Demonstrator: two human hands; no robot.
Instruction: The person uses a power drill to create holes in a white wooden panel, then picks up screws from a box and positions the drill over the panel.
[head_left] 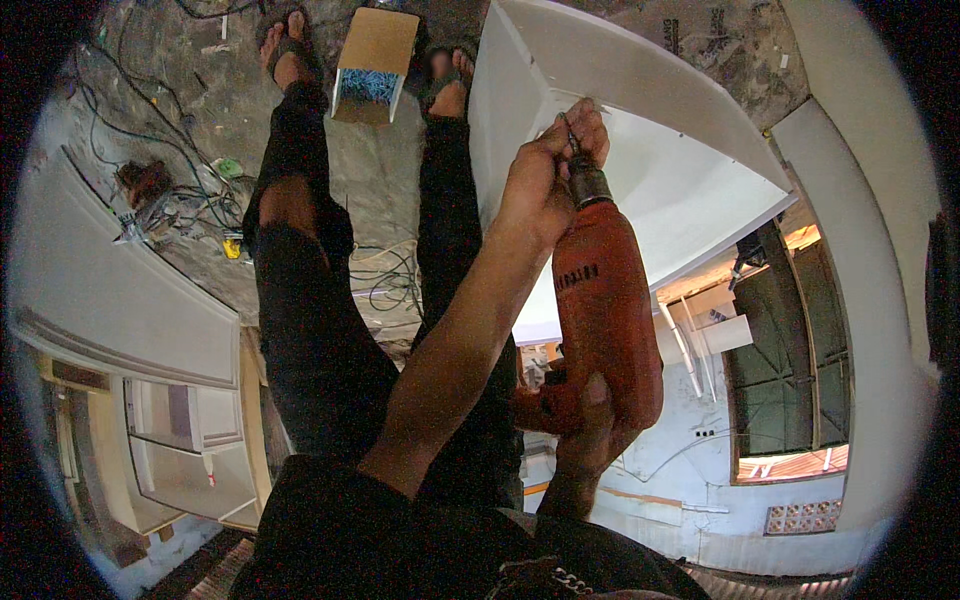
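Note:
A red power drill [605, 290] points away from me, toward a white panelled cabinet piece [660, 190] standing on the floor. My right hand [592, 425] grips the drill at its rear, by the handle; part of the fingers is hidden behind the body. Up front, my left hand [555, 165] is closed around the drill bit [572, 135], just ahead of the dark chuck [590, 185]. The bit's tip lies close to the cabinet's inner edge; I cannot tell whether it touches.
An open cardboard box [377, 45] of small blue pieces sits on the floor between my feet. Dark cables [165, 130] and loose cords [390, 285] trail over the rough floor. To the left lies a large white panel [130, 270]; a green-covered window [785, 350] is at right.

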